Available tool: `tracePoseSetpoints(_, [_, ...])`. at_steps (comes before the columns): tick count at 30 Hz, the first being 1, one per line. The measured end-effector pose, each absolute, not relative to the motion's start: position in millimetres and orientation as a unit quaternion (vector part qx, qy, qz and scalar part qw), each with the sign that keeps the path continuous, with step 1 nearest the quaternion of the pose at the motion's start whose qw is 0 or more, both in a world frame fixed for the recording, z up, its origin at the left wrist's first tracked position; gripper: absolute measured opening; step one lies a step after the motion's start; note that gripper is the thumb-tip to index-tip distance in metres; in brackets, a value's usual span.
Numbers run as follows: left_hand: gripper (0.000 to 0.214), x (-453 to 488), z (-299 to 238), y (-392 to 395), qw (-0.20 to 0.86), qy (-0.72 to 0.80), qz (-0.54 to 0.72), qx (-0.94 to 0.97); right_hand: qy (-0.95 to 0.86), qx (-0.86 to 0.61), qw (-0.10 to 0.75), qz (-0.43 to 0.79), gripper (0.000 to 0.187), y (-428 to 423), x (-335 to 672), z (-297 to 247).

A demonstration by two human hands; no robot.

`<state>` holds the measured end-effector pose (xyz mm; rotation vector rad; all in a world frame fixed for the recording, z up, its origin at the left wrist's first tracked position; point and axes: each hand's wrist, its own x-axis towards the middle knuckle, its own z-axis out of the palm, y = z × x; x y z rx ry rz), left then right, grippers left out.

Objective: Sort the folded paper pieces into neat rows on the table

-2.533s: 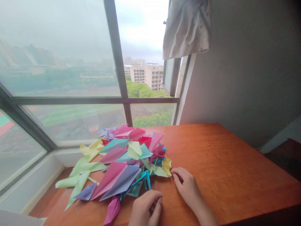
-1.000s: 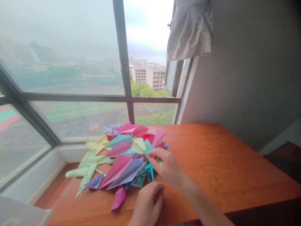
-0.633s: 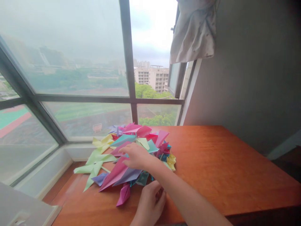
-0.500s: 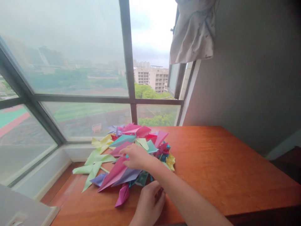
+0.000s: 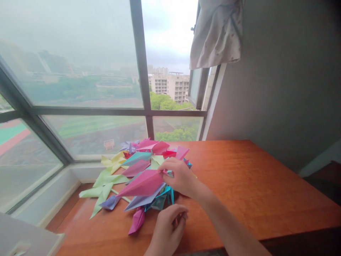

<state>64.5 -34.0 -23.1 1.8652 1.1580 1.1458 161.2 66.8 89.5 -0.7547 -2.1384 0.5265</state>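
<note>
We see the right hand [image 5: 182, 177] with its fingers closed in a pinch on the tail end of a pink folded-paper plane [image 5: 144, 182], whose pointed nose aims to the left over the pile. Just below and partly covered by it is a lavender-blue folded-paper plane [image 5: 144, 202]; we cannot tell whether the two touch. The left hand [image 5: 169, 227] lies near the front edge of the reddish-brown wooden tabletop [image 5: 245, 192], its fingers loosely curled towards the thumb; we cannot tell whether they hold anything. Near it we find a magenta folded-paper piece [image 5: 137, 221] and a bright-blue folded-paper figure [image 5: 169, 192]. On the pile's left side lies a pale-green paper pinwheel [image 5: 103, 186], with a small purple folded-paper piece [image 5: 110, 202] just beside it.
</note>
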Motion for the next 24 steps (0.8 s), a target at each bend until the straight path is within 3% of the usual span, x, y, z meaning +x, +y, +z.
tracePoseSetpoints(5, [0.015,60.8,-19.4,-33.4,0.36,0.428,0.5,0.662,-0.784,-0.396,0.418,0.232,0.015,39.1,257.6,82.0])
tracePoseSetpoints(10, [0.038,67.4,-11.0,-32.2,0.478,0.388,0.544,0.57,-0.726,-0.507,0.4,0.236,0.021,8.5,331.6,55.1])
tracePoseSetpoints(14, [0.048,81.9,-8.3,-29.5,0.499,0.388,0.524,0.571,-0.714,-0.524,0.4,0.237,0.022,-13.3,356.2,38.4])
tracePoseSetpoints(19, [0.025,97.1,-10.9,-21.7,0.445,0.42,0.468,0.638,-0.73,-0.511,0.381,0.246,0.02,-26.9,363.4,28.3])
tracePoseSetpoints(24, [0.019,101.2,-9.6,-12.3,0.45,0.41,0.459,0.648,-0.758,-0.495,0.333,0.264,0.02,-29.1,366.1,22.1])
